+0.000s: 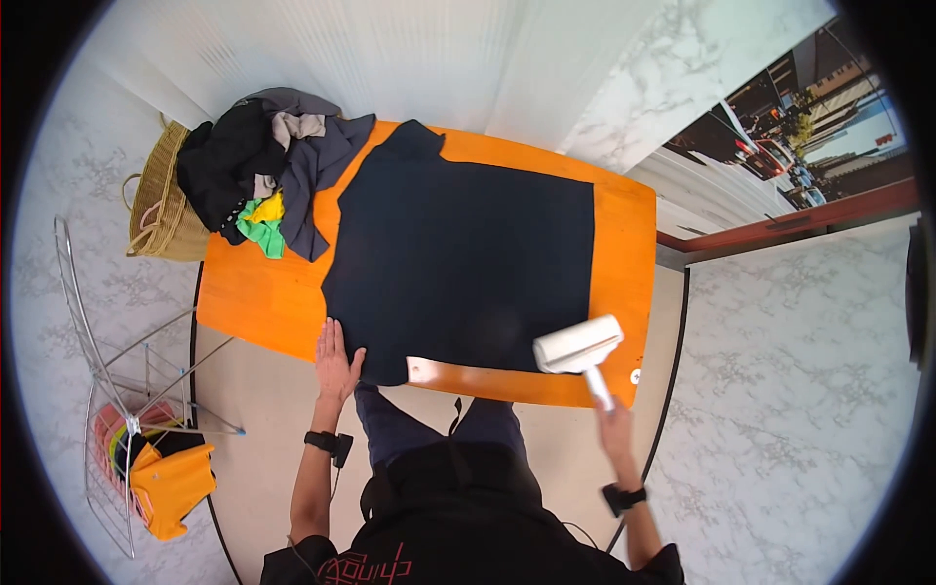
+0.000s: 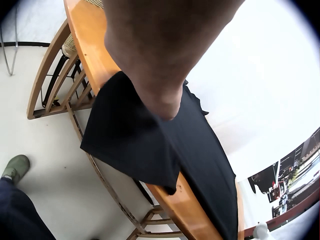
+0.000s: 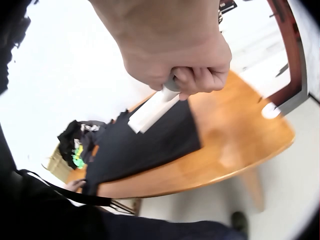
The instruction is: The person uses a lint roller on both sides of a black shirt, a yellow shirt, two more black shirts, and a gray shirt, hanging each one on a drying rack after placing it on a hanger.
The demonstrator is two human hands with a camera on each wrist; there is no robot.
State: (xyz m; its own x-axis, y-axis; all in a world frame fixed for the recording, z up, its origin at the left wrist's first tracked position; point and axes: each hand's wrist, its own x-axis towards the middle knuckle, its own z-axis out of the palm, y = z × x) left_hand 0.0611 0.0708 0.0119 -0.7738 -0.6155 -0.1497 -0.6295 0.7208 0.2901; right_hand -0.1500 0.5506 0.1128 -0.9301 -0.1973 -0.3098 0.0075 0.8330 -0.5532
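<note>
A black T-shirt (image 1: 468,258) lies spread across the orange table (image 1: 624,244), one sleeve hanging over the near edge in the left wrist view. My left hand (image 1: 337,366) rests on the shirt's near left part, fingers straight and pointing away from me. In my right hand (image 1: 616,437) is a white lint roller (image 1: 579,344), gripped by its handle with the fingers curled round. The roller head overlaps the shirt's near right corner in the head view. Seen from the right wrist, the roller (image 3: 152,112) slants out from the fist over the black cloth.
Heaped clothes (image 1: 244,146), black, grey, green and yellow, sit at the table's far left beside a woven basket (image 1: 161,195). A metal drying rack (image 1: 97,380) with an orange garment (image 1: 174,483) stands on the left floor. Behind the table is a white wall; a framed picture (image 1: 799,127) is at right.
</note>
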